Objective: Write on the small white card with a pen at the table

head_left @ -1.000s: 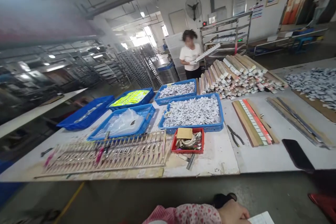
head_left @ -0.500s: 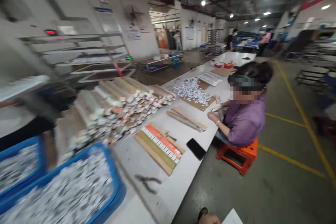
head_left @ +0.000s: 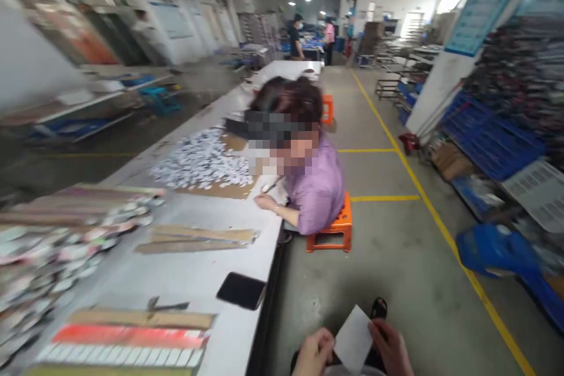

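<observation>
White paper between my two hands

I hold a white paper (head_left: 353, 339) at the near side, over the floor (head_left: 304, 273) to the right of the table (head_left: 189, 273). My right hand (head_left: 391, 348) pinches its right edge. My left hand (head_left: 314, 353), apart from the right, curls at its left corner; I cannot tell whether it grips. A black phone (head_left: 241, 291) lies by the table's right edge. Farther off, a co-worker (head_left: 322, 191) in purple sits on an orange stool (head_left: 345, 222) near scattered white pieces (head_left: 198, 158).
</observation>
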{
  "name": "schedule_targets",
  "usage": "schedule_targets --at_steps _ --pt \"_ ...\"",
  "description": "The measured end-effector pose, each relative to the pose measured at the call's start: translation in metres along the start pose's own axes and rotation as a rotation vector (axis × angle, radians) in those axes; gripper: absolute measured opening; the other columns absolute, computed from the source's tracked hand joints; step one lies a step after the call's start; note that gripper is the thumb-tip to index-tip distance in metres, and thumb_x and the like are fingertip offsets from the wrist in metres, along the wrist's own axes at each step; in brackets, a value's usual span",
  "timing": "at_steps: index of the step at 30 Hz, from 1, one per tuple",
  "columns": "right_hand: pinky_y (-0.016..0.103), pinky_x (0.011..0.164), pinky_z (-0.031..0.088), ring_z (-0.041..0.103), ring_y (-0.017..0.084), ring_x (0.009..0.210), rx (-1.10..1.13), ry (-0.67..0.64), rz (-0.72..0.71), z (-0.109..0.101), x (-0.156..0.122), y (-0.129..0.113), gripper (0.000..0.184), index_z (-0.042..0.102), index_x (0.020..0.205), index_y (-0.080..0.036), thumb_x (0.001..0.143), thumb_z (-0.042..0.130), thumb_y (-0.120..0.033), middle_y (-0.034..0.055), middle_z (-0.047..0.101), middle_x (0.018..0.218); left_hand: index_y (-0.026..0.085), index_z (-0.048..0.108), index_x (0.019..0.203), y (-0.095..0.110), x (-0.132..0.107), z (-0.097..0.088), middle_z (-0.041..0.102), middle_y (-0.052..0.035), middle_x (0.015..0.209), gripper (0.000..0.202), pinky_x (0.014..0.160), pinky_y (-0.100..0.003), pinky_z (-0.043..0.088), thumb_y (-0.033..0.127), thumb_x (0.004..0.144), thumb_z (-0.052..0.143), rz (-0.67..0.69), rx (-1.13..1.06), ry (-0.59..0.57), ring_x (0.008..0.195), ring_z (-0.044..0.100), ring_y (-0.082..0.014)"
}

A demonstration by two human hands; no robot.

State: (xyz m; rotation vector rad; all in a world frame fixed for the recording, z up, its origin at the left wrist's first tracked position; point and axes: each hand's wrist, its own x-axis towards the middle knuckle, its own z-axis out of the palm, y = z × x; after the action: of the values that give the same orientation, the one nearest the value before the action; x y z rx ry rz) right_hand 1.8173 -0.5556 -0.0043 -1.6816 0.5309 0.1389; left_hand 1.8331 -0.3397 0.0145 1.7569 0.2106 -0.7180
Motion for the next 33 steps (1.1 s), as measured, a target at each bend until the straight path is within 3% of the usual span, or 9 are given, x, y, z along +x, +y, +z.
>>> schedule_targets --at_steps 3,6,13,16,20,26,28,30,33 --pt "0.022 0.05 0.029 0.035 0.008 0.052 0.122 0.032 -0.068 -0.04 0.052 -0.032 0.058 0.056 0.062 -0.014 0.073 0.057 -0.071 -0.0022 0.04 0.052 0.017 0.048 0.068 0.034 0.038 0.01 0.046 0.0027 0.057 0.062 0.055 -0.024 0.028 0.079 0.07 0.048 0.037 0.016 0.066 0.053 0.036 -0.0088" --pt "0.022 0.052 0.031 0.038 0.009 0.054 0.187 0.085 -0.08 -0.094 0.108 -0.071 0.055 0.061 0.07 -0.013 0.075 0.057 -0.067 -0.0025 0.043 0.055 0.016 0.046 0.068 0.092 0.077 0.034 0.041 0.0045 0.057 0.063 0.055 -0.023 0.026 0.079 0.069 0.052 0.061 0.012 0.113 0.053 0.033 -0.0074" --pt "0.023 0.058 0.039 0.05 0.011 0.059 0.18 0.083 -0.13 -0.204 0.21 -0.132 0.042 0.067 0.077 -0.012 0.081 0.056 -0.053 0.001 0.057 0.06 0.014 0.052 0.08 0.219 0.168 0.138 0.05 0.0029 0.065 0.056 0.055 -0.021 0.031 0.07 0.078 0.053 0.127 -0.113 0.088 0.054 0.038 -0.0052" --pt "0.023 0.06 0.042 0.054 0.012 0.061 0.173 0.096 -0.144 -0.232 0.24 -0.137 0.04 0.068 0.084 -0.013 0.084 0.054 -0.05 0.002 0.061 0.065 0.013 0.056 0.094 0.252 0.205 0.171 0.055 0.0019 0.07 0.06 0.053 -0.02 0.033 0.07 0.077 0.055 0.086 -0.232 0.053 0.053 0.041 -0.0047" --pt "0.025 0.071 0.049 0.064 0.016 0.074 0.137 0.126 -0.197 -0.257 0.277 -0.143 0.039 0.069 0.098 -0.015 0.086 0.053 -0.049 0.0063 0.07 0.083 0.011 0.054 0.104 0.294 0.251 0.192 0.053 0.0041 0.06 0.066 0.046 -0.019 0.029 0.07 0.075 0.058 0.012 -0.275 -0.074 0.045 0.039 -0.0037" --pt "0.024 0.076 0.053 0.068 0.018 0.083 -0.061 0.106 -0.41 -0.285 0.364 -0.153 0.033 0.074 0.083 -0.019 0.086 0.051 -0.043 0.0081 0.073 0.089 0.011 0.052 0.115 0.335 0.341 0.216 0.063 -0.0011 0.066 0.069 0.045 -0.018 0.036 0.055 0.068 0.076 0.021 -0.446 -0.293 0.044 0.048 -0.0053" --pt "0.024 0.078 0.054 0.069 0.019 0.085 -0.087 0.113 -0.41 -0.3 0.407 -0.15 0.033 0.075 0.083 -0.02 0.084 0.053 -0.044 0.008 0.073 0.09 0.013 0.052 0.118 0.354 0.389 0.215 0.066 -0.0038 0.071 0.073 0.047 -0.021 0.043 0.056 0.065 0.077 -0.065 -0.612 -0.307 0.049 0.056 -0.0098" --pt "0.023 0.081 0.055 0.069 0.021 0.091 -0.08 0.175 -0.305 -0.322 0.453 -0.147 0.035 0.076 0.083 -0.02 0.077 0.057 -0.05 0.0077 0.074 0.096 0.015 0.052 0.12 0.387 0.443 0.192 0.067 -0.0061 0.075 0.067 0.049 -0.024 0.047 0.052 0.069 0.075 -0.163 -0.767 -0.172 0.054 0.061 -0.0137" --pt "0.023 0.068 0.056 0.071 0.025 0.085 -0.114 0.27 -0.087 -0.361 0.52 -0.152 0.042 0.078 0.082 -0.022 0.059 0.066 -0.056 0.0061 0.075 0.091 0.012 0.056 0.091 0.46 0.518 0.112 0.066 -0.0056 0.075 0.017 0.052 -0.019 0.047 0.028 0.087 0.06 -0.115 -0.934 0.321 0.054 0.059 -0.0076"
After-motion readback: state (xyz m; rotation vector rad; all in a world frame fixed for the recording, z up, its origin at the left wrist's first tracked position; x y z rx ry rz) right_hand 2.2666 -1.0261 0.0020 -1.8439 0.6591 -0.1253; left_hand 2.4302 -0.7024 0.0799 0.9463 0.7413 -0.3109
